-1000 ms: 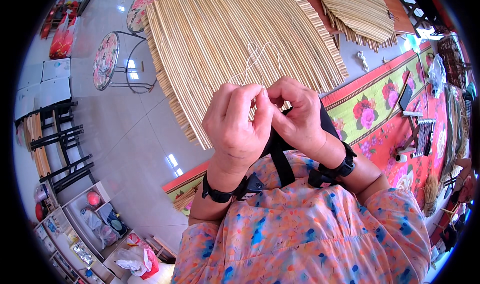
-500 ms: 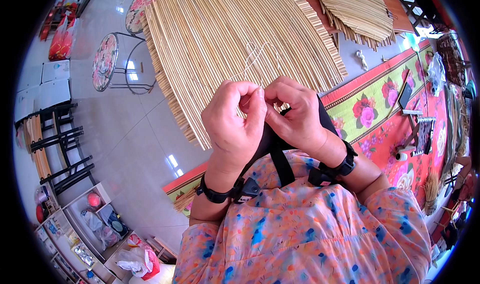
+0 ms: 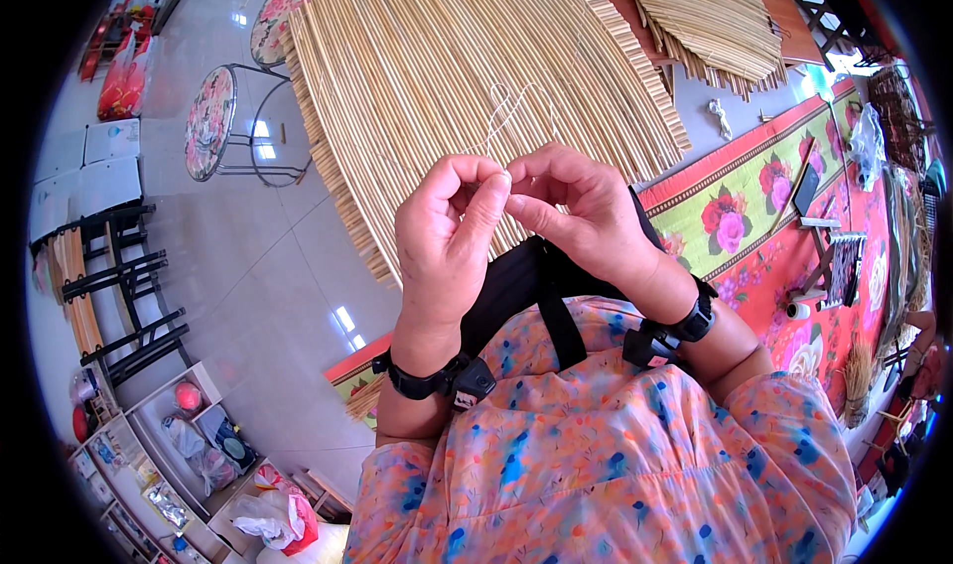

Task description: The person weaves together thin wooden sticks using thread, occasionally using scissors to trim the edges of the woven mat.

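A large mat of pale, reed-like stalks (image 3: 437, 58) lies in front of me, its stalk ends forming a ragged edge. Over its near part, my left hand (image 3: 444, 226) pinches a thin white thread (image 3: 492, 127) between thumb and forefinger. My right hand (image 3: 586, 211) meets it fingertip to fingertip, thumb and forefinger also closed on the thread. Loose loops of the thread rest on the stalks just beyond my fingers. The bit between my fingertips is too small to make out. Both wrists wear black straps.
A smaller stalk mat (image 3: 705, 18) lies on a brown table at the far right. Flower-topped stools (image 3: 210, 122) stand at the left. A red and green floral cloth (image 3: 730, 221) spreads at the right, with a small frame on it. Storage boxes (image 3: 189, 415) sit at the lower left.
Both hands have shifted slightly left and the wrists have spread a little apart. The fingertips still meet on the thread, whose loops on the mat look almost unchanged.
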The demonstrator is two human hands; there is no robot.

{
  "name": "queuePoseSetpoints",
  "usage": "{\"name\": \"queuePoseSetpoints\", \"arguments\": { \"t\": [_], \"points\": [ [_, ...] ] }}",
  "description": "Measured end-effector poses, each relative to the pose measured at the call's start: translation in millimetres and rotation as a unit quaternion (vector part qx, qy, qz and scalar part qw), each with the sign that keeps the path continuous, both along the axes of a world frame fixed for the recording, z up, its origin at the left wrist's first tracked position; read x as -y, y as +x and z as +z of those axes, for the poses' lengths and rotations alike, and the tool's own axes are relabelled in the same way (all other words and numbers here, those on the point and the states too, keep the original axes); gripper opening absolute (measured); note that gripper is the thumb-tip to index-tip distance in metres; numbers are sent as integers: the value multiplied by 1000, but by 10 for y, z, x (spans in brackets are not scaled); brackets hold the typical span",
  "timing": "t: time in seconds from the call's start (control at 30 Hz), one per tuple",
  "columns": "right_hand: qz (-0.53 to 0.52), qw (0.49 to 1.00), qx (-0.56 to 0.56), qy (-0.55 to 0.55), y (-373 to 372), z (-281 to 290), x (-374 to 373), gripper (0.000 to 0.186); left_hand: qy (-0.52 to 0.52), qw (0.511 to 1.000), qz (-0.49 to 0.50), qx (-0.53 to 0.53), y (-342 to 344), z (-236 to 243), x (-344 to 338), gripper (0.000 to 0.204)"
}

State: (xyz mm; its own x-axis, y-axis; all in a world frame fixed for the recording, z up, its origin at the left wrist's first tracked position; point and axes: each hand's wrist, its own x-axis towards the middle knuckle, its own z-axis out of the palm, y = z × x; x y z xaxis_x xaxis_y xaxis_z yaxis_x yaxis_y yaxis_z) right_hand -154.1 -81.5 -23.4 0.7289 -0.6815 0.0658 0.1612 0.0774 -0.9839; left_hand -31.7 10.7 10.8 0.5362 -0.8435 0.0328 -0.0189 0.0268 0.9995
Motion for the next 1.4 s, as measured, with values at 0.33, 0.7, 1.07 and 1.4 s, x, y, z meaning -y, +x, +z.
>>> {"name": "queuePoseSetpoints", "arguments": {
  "t": [0.33, 0.7, 1.07, 1.4],
  "points": [
    [44, 997, -63, 0, -10, 69, -31, 8, -44, 998, 5, -51, 90, -27, -27, 13],
    [6, 999, 49, 17, -2, 81, 19, 16, 11, 990, -46, -131, 84, -14, -55, 12],
    [8, 1000, 9, 15, -37, 85, 6, 10, 42, 984, -73, -157, 14, -56, -69, 9],
    [-7, 999, -6, 47, -44, 20, 64, 17, -23, 970, 3, 241, 105, -5, -77, 9]
  ]
}}
